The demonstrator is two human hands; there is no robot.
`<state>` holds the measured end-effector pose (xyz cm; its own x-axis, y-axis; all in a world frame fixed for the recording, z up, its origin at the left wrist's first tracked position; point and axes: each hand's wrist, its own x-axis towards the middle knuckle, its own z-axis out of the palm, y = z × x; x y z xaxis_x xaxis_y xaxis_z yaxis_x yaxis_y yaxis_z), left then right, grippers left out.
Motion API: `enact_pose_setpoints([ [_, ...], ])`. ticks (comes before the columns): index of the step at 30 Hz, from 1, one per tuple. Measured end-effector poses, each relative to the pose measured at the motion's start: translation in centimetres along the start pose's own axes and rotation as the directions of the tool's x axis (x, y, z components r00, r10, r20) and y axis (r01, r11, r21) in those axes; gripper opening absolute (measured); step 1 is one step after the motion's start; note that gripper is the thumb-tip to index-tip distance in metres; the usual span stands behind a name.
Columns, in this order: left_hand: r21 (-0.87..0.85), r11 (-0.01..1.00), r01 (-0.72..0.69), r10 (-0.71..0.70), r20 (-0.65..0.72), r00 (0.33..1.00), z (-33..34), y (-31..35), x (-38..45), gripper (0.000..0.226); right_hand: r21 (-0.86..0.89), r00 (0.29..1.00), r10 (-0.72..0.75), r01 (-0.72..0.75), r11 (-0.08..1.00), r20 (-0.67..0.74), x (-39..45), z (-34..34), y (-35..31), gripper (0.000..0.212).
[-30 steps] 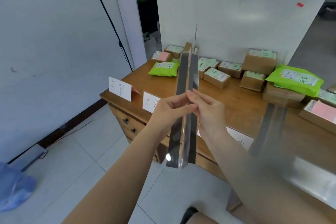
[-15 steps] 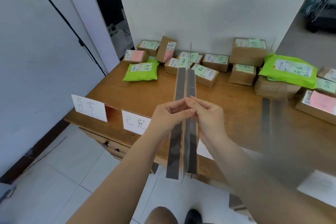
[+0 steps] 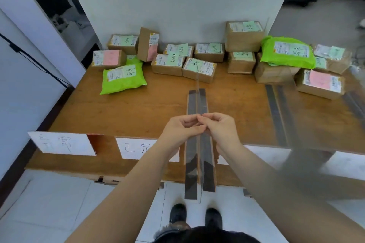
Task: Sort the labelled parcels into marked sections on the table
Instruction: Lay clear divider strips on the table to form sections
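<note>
My left hand (image 3: 182, 128) and my right hand (image 3: 220, 130) meet over the front middle of the wooden table (image 3: 138, 108). Together they pinch the top edge of a clear plastic divider (image 3: 199, 156), seen edge-on with a grey strip along each side of its foot. Labelled parcels lie along the back of the table: brown boxes (image 3: 167, 63) with green or pink notes, a green mailer bag (image 3: 123, 78) at the left and another green mailer bag (image 3: 286, 52) at the right. Handwritten white section signs (image 3: 61, 143) hang on the front edge.
A second clear divider (image 3: 276, 114) with grey strips stands across the table at the right, blurring what lies behind it. A white wall backs the table. A dark doorway opens at the far left. My shoes (image 3: 195, 217) stand on the pale tiled floor.
The view has swung down and closer to the table. The divider in my hands has moved from in front of the table's corner to over its front middle.
</note>
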<state>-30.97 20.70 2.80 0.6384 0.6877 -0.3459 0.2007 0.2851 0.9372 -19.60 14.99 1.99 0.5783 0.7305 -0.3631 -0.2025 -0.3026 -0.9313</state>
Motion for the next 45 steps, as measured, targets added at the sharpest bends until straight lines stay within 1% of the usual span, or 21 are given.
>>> enact_pose_setpoints([
  [4,0.074,0.995,0.071,-0.075,0.047,0.996,-1.2,-0.7,2.1,0.053,-0.173,0.998,0.052,-0.056,0.983,-0.028,2.0,0.9,0.9,0.015],
  [6,0.094,0.988,0.121,-0.128,0.065,0.990,-1.3,-1.2,3.1,0.065,-0.240,0.995,0.088,-0.097,0.966,-0.048,2.6,1.2,1.4,0.012],
  [8,0.085,0.978,0.190,-0.197,0.080,0.977,-1.2,-1.3,3.9,0.066,-0.272,0.993,0.102,-0.114,0.956,-0.058,3.2,1.3,1.8,0.011],
  [10,0.070,0.970,0.233,-0.238,0.080,0.968,-1.0,-1.1,4.8,0.059,-0.300,0.993,0.108,-0.116,0.947,-0.044,3.9,1.5,2.2,0.029],
  [12,0.126,0.970,0.208,-0.216,0.059,0.974,-0.9,-1.4,5.8,0.059,-0.372,0.995,0.091,-0.096,0.923,-0.029,4.8,1.6,2.5,0.048],
  [13,0.140,0.970,0.200,-0.209,0.054,0.976,-1.0,-1.6,6.1,0.062,-0.427,0.996,0.081,-0.084,0.900,-0.026,5.2,1.7,2.5,0.051],
  [16,0.125,0.970,0.207,-0.214,0.038,0.976,-1.1,-1.8,7.2,0.069,-0.512,0.996,0.073,-0.084,0.855,-0.041,6.3,1.9,2.2,0.046],
  [20,0.109,0.966,0.236,-0.241,0.032,0.970,-1.2,-1.4,8.1,0.062,-0.548,0.999,0.039,-0.045,0.836,-0.021,6.9,1.8,2.0,0.041],
  [23,0.152,0.960,0.235,-0.240,0.015,0.971,-1.2,-1.2,8.2,0.060,-0.525,0.997,0.078,-0.066,0.849,0.001,6.9,1.5,1.7,0.038],
  [28,0.266,0.943,0.200,-0.207,-0.001,0.978,-1.4,-1.7,7.9,0.057,-0.569,0.995,0.094,-0.052,0.821,0.045,6.5,1.0,1.5,0.039],
  [31,0.329,0.931,0.157,-0.165,-0.005,0.986,-1.6,-1.9,7.7,0.063,-0.614,0.996,0.080,-0.035,0.788,0.045,6.5,1.0,1.6,0.039],
  [34,0.364,0.919,0.150,-0.162,0.003,0.987,-1.5,-2.0,7.7,0.070,-0.643,0.996,0.075,-0.029,0.765,0.043,6.8,1.1,1.5,0.037],
  [38,0.424,0.896,0.133,-0.152,0.011,0.988,-1.5,-2.1,8.0,0.060,-0.660,0.995,0.066,-0.002,0.751,0.072,6.8,1.0,1.5,0.039],
  [40,0.489,0.865,0.111,-0.130,0.005,0.991,-1.4,-1.9,8.1,0.057,-0.690,0.995,0.044,0.034,0.723,0.094,6.7,0.8,1.4,0.038],
  [41,0.543,0.836,0.079,-0.090,-0.006,0.996,-1.3,-1.8,8.1,0.055,-0.716,0.994,0.021,0.059,0.695,0.103,6.6,0.6,1.3,0.036],
  [43,0.685,0.728,-0.031,0.043,-0.001,0.999,-0.9,-1.0,8.1,0.053,-0.783,0.994,-0.039,0.107,0.612,0.105,6.2,-0.1,0.7,0.034],
  [45,0.803,0.580,-0.137,0.143,0.065,0.988,0.1,0.2,7.8,0.051,-0.861,0.989,-0.114,0.137,0.489,0.092,5.5,-1.4,-0.3,0.032],
])
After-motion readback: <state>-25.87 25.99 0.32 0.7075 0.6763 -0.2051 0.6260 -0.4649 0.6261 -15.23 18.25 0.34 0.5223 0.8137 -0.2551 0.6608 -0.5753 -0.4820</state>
